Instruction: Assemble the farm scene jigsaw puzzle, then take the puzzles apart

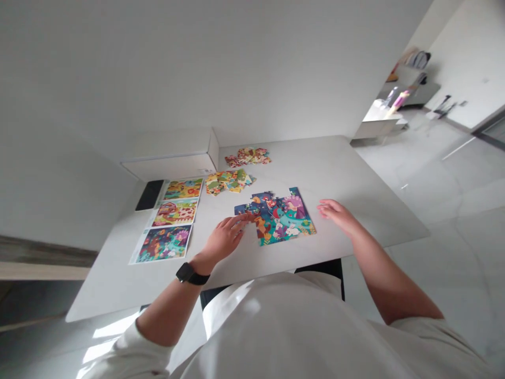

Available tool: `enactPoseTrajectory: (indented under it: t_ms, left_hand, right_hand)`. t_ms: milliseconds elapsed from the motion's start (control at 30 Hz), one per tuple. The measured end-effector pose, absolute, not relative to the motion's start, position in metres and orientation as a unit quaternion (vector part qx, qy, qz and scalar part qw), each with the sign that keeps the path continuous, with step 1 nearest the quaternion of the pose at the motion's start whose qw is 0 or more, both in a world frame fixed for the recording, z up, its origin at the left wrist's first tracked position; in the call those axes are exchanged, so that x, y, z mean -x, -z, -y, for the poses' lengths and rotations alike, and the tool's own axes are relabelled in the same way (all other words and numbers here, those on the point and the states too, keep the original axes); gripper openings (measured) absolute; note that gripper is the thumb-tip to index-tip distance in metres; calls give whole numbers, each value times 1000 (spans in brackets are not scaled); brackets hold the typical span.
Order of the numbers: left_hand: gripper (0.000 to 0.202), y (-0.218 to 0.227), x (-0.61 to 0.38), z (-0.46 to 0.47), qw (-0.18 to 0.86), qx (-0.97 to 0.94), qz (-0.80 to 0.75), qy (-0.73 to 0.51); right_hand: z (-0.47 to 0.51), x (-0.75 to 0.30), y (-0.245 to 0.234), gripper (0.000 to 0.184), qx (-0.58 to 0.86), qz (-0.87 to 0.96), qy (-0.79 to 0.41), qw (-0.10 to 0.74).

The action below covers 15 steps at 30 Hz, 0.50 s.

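A partly assembled jigsaw puzzle (275, 217) with a blue, teal and purple animal scene lies on the white table (315, 168), its edges ragged. My left hand (225, 237) reaches onto its left side, fingertips over the pieces, and any piece under them is hidden. My right hand (334, 215) rests on the table, fingertips close to the puzzle's right edge, holding nothing. Two loose heaps of puzzle pieces (228, 181) (247, 156) lie farther away. Three printed picture sheets (174, 216) line the table's left side.
A black phone (149, 195) and a white box (171, 155) sit at the table's far left corner. My white shirt and forearms fill the near foreground. Beyond the table's right edge lies a tiled floor, with furniture and assorted items in the distance.
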<state>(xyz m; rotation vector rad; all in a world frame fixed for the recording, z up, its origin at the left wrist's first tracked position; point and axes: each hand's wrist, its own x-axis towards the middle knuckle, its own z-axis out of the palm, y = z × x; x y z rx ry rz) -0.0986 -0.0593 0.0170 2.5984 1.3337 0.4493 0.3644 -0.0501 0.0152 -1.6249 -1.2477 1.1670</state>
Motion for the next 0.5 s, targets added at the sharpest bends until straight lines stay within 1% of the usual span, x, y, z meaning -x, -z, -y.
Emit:
enactPoseTrajectory:
  t_ms: [133, 267, 367, 500]
  left_hand:
    - [39, -15, 70, 62, 126, -901, -386, -155]
    - [35, -15, 46, 60, 127, -917, -348, -147]
    - [30, -19, 37, 55, 133, -928, -320, -137]
    - [25, -26, 39, 50, 151, -935, -294, -125]
  right_hand:
    - [35, -349, -22, 32, 617, 420, -521, 413]
    - [2, -335, -29, 31, 595, 370, -565, 436]
    - [-27, -330, -36, 23, 600, 343, -593, 413]
    - [-56, -329, -45, 12, 599, 294, -655, 355]
